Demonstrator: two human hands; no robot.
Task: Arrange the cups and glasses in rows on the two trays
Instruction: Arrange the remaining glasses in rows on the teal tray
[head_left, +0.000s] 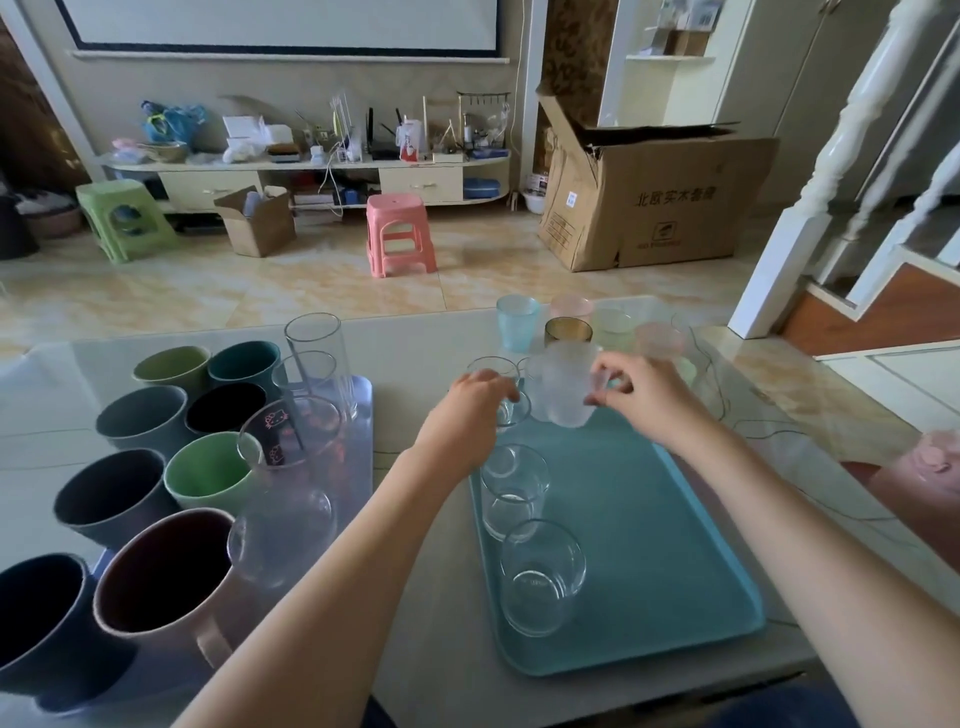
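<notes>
Cups and glasses sit on two trays. Left hand grips a clear glass at the blue tray's far end. Right hand holds a frosted cup.

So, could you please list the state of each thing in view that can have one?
Left hand: grips a clear glass at the far end of the teal tray.
Right hand: holds a frosted cup above the teal tray.
Two clear glasses: upright, in a row on the teal tray.
Coloured mugs: upright, in rows on the left tray.
Pastel cups: upright on the table, off the trays.
Cardboard box: open.
</notes>
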